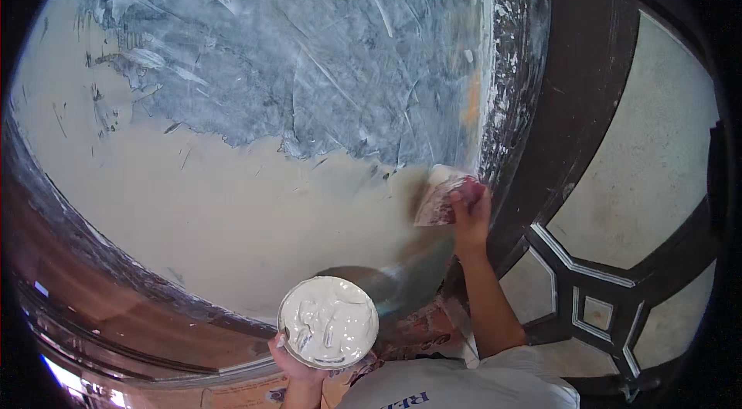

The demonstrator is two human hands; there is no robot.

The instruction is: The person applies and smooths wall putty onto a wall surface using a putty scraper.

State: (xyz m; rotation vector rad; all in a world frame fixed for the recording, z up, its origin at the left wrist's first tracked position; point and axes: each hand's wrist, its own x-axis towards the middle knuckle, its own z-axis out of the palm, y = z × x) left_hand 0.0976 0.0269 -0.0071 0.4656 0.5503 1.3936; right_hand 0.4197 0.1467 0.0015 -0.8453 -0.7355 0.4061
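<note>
My right hand (471, 208) grips a reddish putty scraper (443, 196), its wide blade smeared with white. The blade lies against or very close to the wall, beside the dark frame on the right; I cannot tell whether it touches. Low in the middle, my left hand (296, 363) is closed on the rim of a round tub of white putty (328, 322). Ridges and hollows mark the putty's glossy surface. The wall panel (232, 216) has a smooth cream lower part, while a streaky grey-blue patch (286, 46) covers its upper part with a ragged edge.
A dark, white-splattered frame (510, 61) borders the wall on the right. Beyond it lies a dark floor pattern with pale inset panels (626, 146). Brown glossy trim (116, 301) curves along the lower left. Printed cardboard (239, 393) lies below, near my body.
</note>
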